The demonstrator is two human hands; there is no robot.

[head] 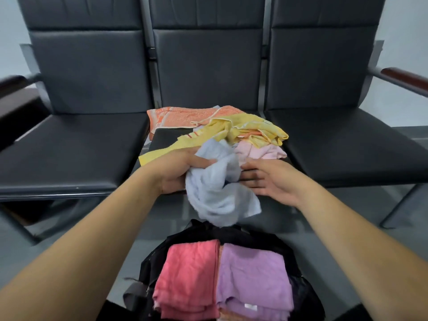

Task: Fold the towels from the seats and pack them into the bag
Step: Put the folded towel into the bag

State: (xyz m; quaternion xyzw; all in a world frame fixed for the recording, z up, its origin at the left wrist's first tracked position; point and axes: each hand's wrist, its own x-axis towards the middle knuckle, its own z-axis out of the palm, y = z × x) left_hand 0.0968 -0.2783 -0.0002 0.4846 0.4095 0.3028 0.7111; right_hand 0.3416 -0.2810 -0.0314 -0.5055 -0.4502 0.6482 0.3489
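**Pale blue towel bunched at the front edge of the middle seat**

Black padded seats stand in a row of three. The left seat (76, 149) and the right seat (347, 144) are bare, giving flat room on either side of the pile. A wooden armrest (403, 77) closes the row's far right end. The middle seat (166, 135) carries the unfolded towels. An orange towel (185, 117) lies at the back against the backrest. A yellow towel (250, 129) is heaped across the right half, with one strip trailing to the seat's front left edge. A light pink towel (259, 151) sits under the yellow one at the front right.

Below the seat's front edge, on the grey floor, a black bag (231, 232) stands open. Inside it, a folded coral towel (187, 274) and a folded purple towel (252, 274) lie side by side, touching along one edge.

The left hand (176, 172) grips the pale blue towel (215, 195), thumb on top and fingers curled beneath the crumpled cloth. The towel's loose end hangs past the seat edge, just above the bag's rim. The right hand (271, 181) is spread, palm turned toward the towel, with its straight fingertips against the cloth's right side and grasping nothing.
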